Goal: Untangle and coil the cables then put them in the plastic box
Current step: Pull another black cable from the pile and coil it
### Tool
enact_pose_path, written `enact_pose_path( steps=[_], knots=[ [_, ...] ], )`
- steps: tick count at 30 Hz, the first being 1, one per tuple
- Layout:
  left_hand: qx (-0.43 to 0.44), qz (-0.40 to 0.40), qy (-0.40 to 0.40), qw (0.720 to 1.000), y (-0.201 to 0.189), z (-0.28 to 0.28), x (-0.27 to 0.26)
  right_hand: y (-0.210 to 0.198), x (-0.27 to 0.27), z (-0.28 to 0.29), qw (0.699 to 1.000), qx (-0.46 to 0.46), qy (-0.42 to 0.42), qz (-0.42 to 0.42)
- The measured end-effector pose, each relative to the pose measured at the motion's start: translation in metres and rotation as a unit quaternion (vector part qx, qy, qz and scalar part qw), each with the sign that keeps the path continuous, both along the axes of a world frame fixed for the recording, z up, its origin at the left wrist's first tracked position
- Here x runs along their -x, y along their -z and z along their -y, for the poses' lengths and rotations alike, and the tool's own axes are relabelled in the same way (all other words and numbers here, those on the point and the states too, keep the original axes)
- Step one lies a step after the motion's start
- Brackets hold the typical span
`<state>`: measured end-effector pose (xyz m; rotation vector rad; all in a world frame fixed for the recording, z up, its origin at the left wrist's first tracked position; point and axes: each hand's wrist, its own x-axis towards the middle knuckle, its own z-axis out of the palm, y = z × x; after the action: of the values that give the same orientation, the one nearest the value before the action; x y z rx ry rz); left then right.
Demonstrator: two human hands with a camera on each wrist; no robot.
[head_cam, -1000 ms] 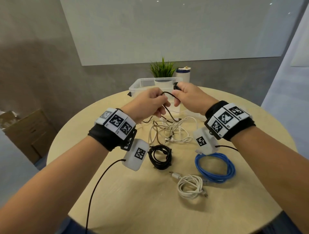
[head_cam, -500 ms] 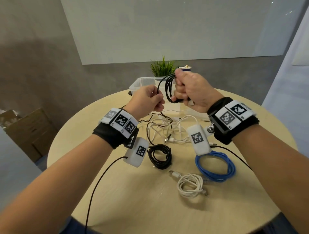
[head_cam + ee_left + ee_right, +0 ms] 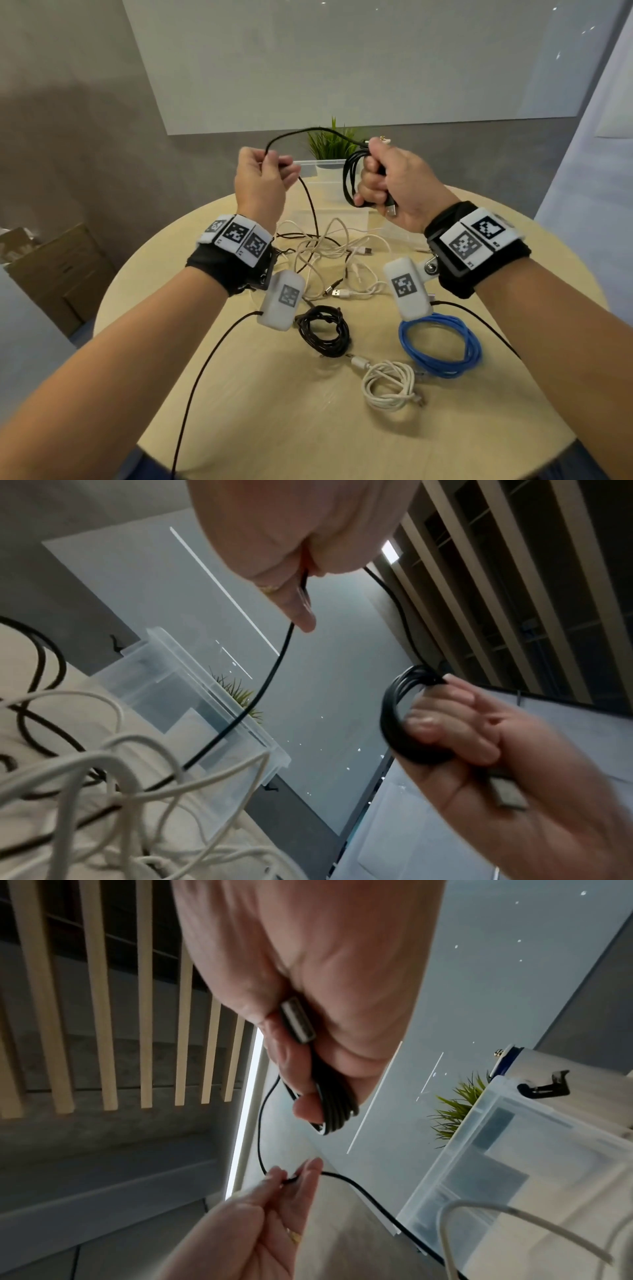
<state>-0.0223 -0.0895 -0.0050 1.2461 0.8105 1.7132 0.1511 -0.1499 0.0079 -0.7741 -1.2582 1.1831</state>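
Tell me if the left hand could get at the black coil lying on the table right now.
Probably not yet: the left hand is up pinching the black cable. The black coil itself lies uncovered on the table.

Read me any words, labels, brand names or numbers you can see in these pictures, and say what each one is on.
No readable text anywhere.
Black-and-white square code tags on the wristbands and white wrist camera housings: patterns only; the tiny marks beside them are too small to read.
Clear plastic box: pale label patch, blurred.
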Motion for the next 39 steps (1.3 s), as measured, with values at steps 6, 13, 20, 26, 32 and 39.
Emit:
enact_pose_path(
  steps=[6, 13, 20, 26, 32, 39],
  knots=[
    [-0.044, 0.004, 0.05, 0.998, -0.006, 0.003, -0.002, 0.008, 0.001, -0.005, 0.999, 0.026, -0.01, 0.034],
    [0.033, -0.366, 0.001, 0.93, 0.002, 0.007, 0.0, -0.005, 0.004, -0.001, 0.995, 0.023, -0.015, -0.096],
    [-0.002, -0.605, 0.068, 0.793, 0.02, 0.024, -0.014, -0.01, 0.009, -0.003, 0.983, 0.01, 0.042, -0.181],
    [0.01, -0.655, 0.167, 0.737, 0.019, 0.035, -0.014, 0.003, 0.006, -0.01, 0.977, -0.006, 0.091, -0.191],
    [0.082, -0.656, 0.188, 0.726, 0.021, 0.033, -0.005, 0.011, -0.004, -0.02, 0.967, -0.071, 0.224, 0.096],
    [0.025, -0.459, 0.167, 0.872, 0.01, 0.027, -0.008, 0.016, -0.008, -0.012, 0.858, -0.073, 0.224, 0.457]
  ],
)
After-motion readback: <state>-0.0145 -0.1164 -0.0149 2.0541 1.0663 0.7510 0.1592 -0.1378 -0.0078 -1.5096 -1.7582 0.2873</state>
